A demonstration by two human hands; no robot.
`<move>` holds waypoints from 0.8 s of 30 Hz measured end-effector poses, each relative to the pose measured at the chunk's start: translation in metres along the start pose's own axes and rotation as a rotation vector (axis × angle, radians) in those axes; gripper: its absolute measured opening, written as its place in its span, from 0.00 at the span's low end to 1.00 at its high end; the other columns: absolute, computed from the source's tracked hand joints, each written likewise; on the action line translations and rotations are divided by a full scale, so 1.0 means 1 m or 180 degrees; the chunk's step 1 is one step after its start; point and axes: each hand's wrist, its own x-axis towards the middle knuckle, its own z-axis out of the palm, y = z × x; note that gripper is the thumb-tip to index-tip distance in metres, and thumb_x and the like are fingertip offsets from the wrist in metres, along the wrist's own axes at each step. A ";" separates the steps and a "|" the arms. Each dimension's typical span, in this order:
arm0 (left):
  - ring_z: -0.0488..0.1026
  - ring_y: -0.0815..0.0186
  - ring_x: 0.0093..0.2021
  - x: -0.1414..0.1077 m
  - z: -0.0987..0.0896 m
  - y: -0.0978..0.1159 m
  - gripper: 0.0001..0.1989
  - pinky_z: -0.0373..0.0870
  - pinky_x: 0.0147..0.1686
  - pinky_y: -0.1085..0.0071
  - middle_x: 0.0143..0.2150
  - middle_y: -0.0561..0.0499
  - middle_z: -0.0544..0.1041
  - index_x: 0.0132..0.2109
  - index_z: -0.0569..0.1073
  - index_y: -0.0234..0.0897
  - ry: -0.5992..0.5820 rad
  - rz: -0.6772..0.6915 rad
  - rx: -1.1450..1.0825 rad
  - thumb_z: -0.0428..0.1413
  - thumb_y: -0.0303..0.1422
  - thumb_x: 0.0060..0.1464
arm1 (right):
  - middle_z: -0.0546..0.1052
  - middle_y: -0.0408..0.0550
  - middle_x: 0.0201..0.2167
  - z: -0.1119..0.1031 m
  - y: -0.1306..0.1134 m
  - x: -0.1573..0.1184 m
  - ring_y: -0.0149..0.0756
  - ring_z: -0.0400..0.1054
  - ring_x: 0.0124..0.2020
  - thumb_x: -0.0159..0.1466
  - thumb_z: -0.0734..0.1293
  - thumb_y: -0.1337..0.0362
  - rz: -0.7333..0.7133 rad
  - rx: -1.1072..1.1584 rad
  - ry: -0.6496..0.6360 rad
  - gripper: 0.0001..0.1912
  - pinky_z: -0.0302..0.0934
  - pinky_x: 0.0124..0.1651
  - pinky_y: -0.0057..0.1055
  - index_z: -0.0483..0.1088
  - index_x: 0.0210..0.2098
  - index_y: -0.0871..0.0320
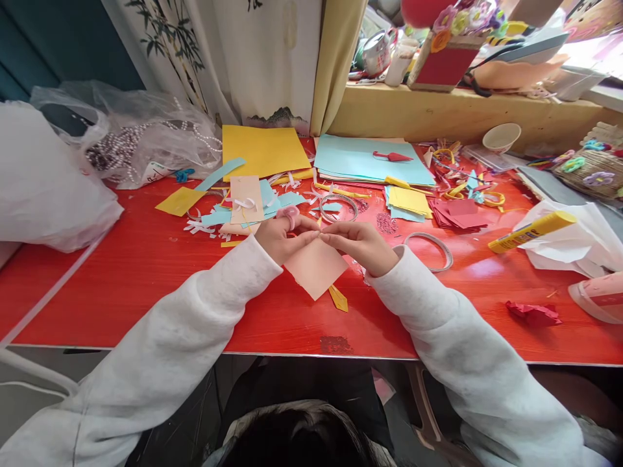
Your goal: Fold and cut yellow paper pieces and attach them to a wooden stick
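Between my two hands a peach square of paper (pixel 316 269) hangs by its upper corner, turned like a diamond. My left hand (pixel 285 237), with a pink ring on a finger, pinches that corner from the left. From the right, my right hand (pixel 363 245) pinches the same corner, its fingertips nearly meeting the left ones. Partly behind the square's lower right edge, a yellow paper strip (pixel 339 299) with a pointed end shows. Just beyond my fingers lies a roll of tape (pixel 339 209); another tape ring (pixel 431 251) is beside my right wrist.
Yellow sheets (pixel 265 152) and light blue sheets (pixel 360 157) lie at the back of the red table (pixel 160 292). Paper scraps surround small yellow squares (pixel 409 200) and red squares (pixel 460 214). A yellow glue stick (pixel 533 232) rests on white paper at right; plastic bags (pixel 48 175) fill the left.
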 end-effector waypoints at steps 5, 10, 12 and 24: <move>0.72 0.68 0.35 0.000 0.000 -0.003 0.14 0.68 0.37 0.72 0.35 0.49 0.76 0.38 0.74 0.34 -0.0053 0.0091 0.0088 0.56 0.39 0.48 | 0.72 0.47 0.28 0.001 0.002 0.001 0.31 0.63 0.30 0.57 0.65 0.57 -0.0188 -0.0023 0.0049 0.13 0.58 0.33 0.29 0.72 0.31 0.62; 0.72 0.69 0.35 0.001 -0.002 -0.006 0.17 0.68 0.37 0.72 0.34 0.49 0.76 0.40 0.74 0.32 -0.0081 0.0087 0.0226 0.57 0.41 0.48 | 0.73 0.48 0.28 0.001 0.002 0.001 0.32 0.64 0.31 0.57 0.64 0.59 -0.0356 -0.0198 0.0212 0.11 0.58 0.34 0.31 0.72 0.32 0.62; 0.72 0.69 0.34 0.001 -0.002 -0.005 0.16 0.68 0.37 0.73 0.34 0.49 0.76 0.39 0.74 0.31 -0.0094 0.0140 0.0238 0.56 0.41 0.48 | 0.73 0.48 0.28 0.001 0.001 0.000 0.32 0.64 0.30 0.57 0.64 0.59 -0.0356 -0.0261 0.0231 0.11 0.57 0.33 0.30 0.73 0.32 0.62; 0.74 0.65 0.34 -0.001 0.000 0.001 0.11 0.69 0.39 0.68 0.33 0.46 0.79 0.35 0.76 0.30 0.0102 0.0581 0.1116 0.54 0.33 0.48 | 0.70 0.46 0.25 0.000 -0.005 -0.001 0.27 0.59 0.26 0.55 0.66 0.56 0.0085 0.0054 -0.0012 0.15 0.52 0.27 0.27 0.72 0.32 0.64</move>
